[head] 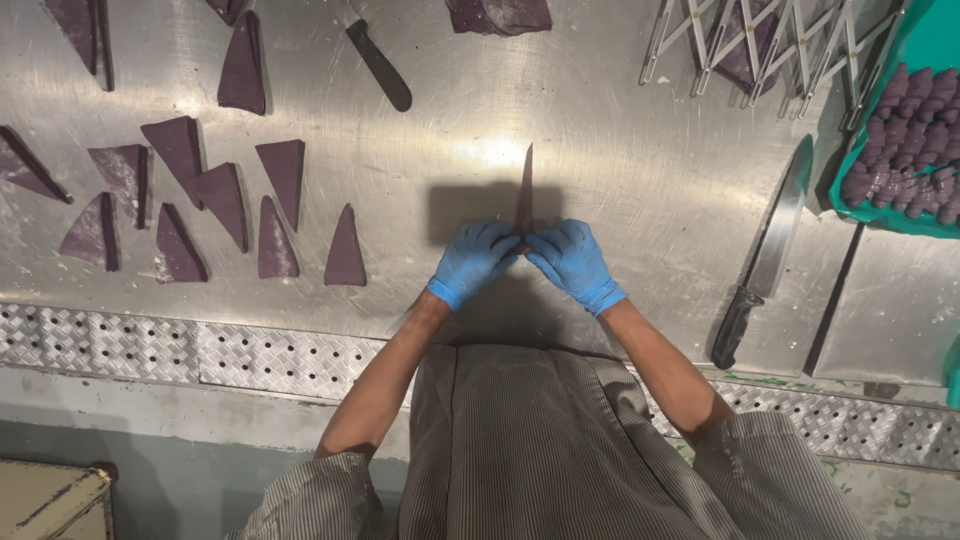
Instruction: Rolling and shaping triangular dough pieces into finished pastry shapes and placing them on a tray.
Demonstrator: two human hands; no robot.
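Leftmost, flat purple dough triangles [225, 200] lie scattered on the brushed steel counter [620, 180], well apart from the hands. Near the top edge rests a black-handled tool [380, 66]. At the centre, the left hand [472, 262] in a blue glove pinches the wide near end of a long narrow purple dough triangle [525, 190], whose tip points away from the person. The right hand [573, 262], also gloved in blue, grips the same end from the other side, fingertips meeting the left. Further right, a large steel knife with a black handle [765, 255] lies on the counter. Beyond it, a metal expanding cutter [760, 45] and a green tray of rolled purple pastries [910, 130].
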